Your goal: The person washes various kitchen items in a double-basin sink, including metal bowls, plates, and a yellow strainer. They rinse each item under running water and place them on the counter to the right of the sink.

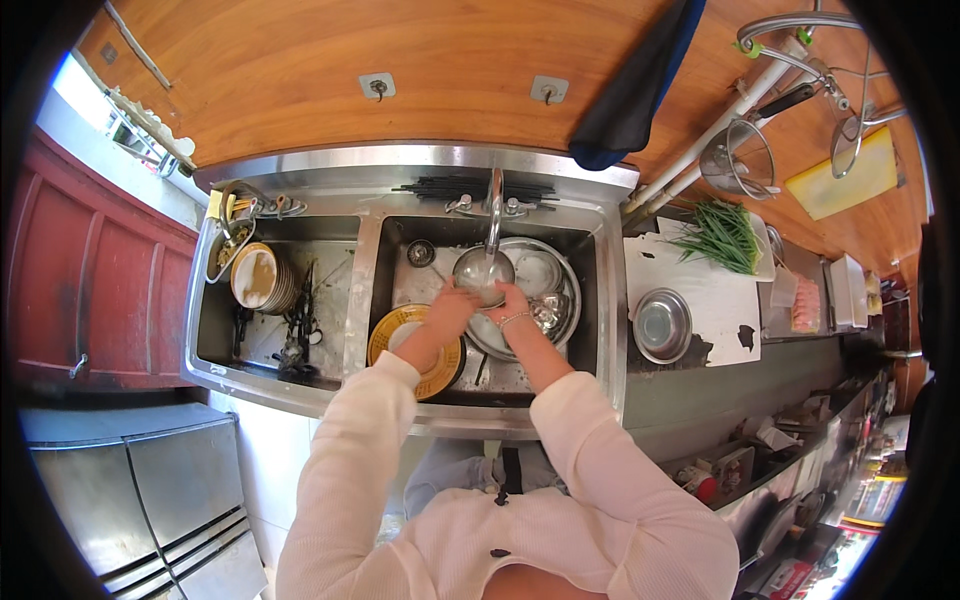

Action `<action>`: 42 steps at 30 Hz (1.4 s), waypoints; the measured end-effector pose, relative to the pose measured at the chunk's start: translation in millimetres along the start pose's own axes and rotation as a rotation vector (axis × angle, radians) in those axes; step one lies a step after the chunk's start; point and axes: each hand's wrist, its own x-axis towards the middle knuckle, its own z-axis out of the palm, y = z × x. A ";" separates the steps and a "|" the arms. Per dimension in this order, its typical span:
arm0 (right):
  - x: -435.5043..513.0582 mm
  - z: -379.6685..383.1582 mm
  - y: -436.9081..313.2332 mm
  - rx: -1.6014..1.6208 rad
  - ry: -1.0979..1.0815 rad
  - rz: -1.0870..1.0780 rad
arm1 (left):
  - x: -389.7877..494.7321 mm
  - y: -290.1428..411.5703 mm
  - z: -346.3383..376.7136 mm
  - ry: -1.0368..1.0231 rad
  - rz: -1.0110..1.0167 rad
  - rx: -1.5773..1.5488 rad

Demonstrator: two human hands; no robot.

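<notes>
Both my hands are on a round bowl [472, 271] under the running faucet [495, 214] in the right sink basin. My left hand [452, 309] grips its near left side, and my right hand [511, 300] has its near right rim. Water falls into the bowl. Beneath it stands a large metal basin [574, 315] with a stack of bowls [538, 271] and shiny metal ware [550, 311] inside. Below my left forearm lies a yellow-rimmed plate [384, 337], partly hidden by that arm.
The left sink basin [334, 352] holds a stack of soiled plates [259, 279] and dark utensils [298, 330]. Black chopsticks [442, 189] lie behind the faucet. On the right counter are a metal bowl [661, 326], green scallions [724, 236] and a white board [709, 300]. A strainer [739, 161] hangs above.
</notes>
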 end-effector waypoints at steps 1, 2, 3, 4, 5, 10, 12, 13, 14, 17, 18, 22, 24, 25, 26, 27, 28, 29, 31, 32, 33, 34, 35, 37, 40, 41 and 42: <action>15.4 -13.0 6.2 0.013 0.037 -0.026 | 3.5 2.3 12.9 -0.015 0.008 -0.049; 24.3 -10.2 13.1 0.017 0.061 -0.036 | 1.2 -4.3 34.3 -0.027 -0.001 -0.085; 21.2 -3.1 16.2 0.020 0.021 0.024 | -8.0 -13.7 46.8 -0.045 -0.030 -0.123; 11.8 -10.7 6.7 0.038 0.006 0.070 | -9.9 -14.8 33.1 -0.135 -0.002 -0.034; 4.5 -14.1 2.5 0.056 -0.009 0.116 | -12.5 -22.6 14.9 -0.225 0.027 0.054; 2.8 -11.4 6.7 0.063 -0.118 0.024 | -1.7 11.2 -24.6 -0.183 0.091 0.168; 7.0 -14.4 9.6 0.054 -0.172 0.140 | 2.6 17.0 -32.7 0.048 0.250 0.141; 1.5 -12.6 13.6 -0.028 -0.182 0.145 | 4.5 24.4 -42.3 0.115 0.201 0.092; -3.0 -9.9 16.9 -0.110 -0.191 0.148 | 8.0 32.1 -51.5 0.183 0.154 0.042; -9.6 -11.6 16.3 0.039 -0.204 0.408 | 22.4 33.2 -50.8 0.316 0.050 -0.092; -10.0 -6.6 11.6 0.083 -0.216 0.490 | 32.3 27.0 -49.5 0.355 0.020 -0.127; -25.3 10.1 -0.6 0.132 -0.225 0.776 | 62.2 -15.5 -18.9 0.214 -0.342 -0.934; -36.1 13.3 -4.6 0.230 -0.577 1.000 | 60.0 -32.4 -9.5 0.055 -0.723 -1.376; -39.0 13.6 -8.6 0.190 -0.427 0.853 | 63.5 -29.6 -4.1 0.055 -0.823 -1.470; -40.6 15.9 -9.9 0.153 -0.277 0.705 | 67.6 -28.0 0.4 0.066 -0.926 -1.559; -50.4 23.0 -10.1 0.122 -0.128 0.562 | 68.9 -25.6 3.6 0.069 -0.964 -1.560; -46.0 10.3 -14.6 0.312 -0.264 0.564 | 69.4 -25.2 5.4 0.070 -1.002 -1.558; -51.8 4.2 -19.8 0.305 -0.169 0.432 | 69.9 -25.8 6.5 0.069 -1.039 -1.555; -85.4 19.8 -18.9 0.282 0.018 0.206 | 53.3 -48.8 21.7 0.105 -1.044 -1.659; -87.6 4.0 -23.8 0.237 0.070 0.185 | 46.5 -50.3 24.9 0.089 -0.976 -1.708; -93.5 -11.0 -30.3 0.222 0.128 0.088 | 44.2 -50.6 25.2 0.069 -0.896 -1.760; -99.7 -34.5 -35.5 0.214 0.196 -0.017 | 44.8 -47.3 21.8 0.039 -0.971 -1.528; -107.7 -59.7 -39.9 0.208 0.268 -0.119 | 44.2 -44.0 17.8 0.013 -1.025 -1.291; -89.0 -168.4 -70.9 0.428 0.274 -0.468 | 52.5 -31.1 27.1 0.169 -0.725 -1.299; -147.8 -143.0 -92.9 0.311 0.527 -0.674 | 29.5 -67.1 23.9 0.074 -0.510 -0.680; -166.5 -149.4 -107.2 0.237 0.671 -0.692 | 36.2 -46.5 3.6 -0.037 -0.449 -0.470; -176.4 -157.7 -121.3 0.223 0.706 -0.663 | 42.4 -30.9 -14.6 -0.122 -0.383 -0.251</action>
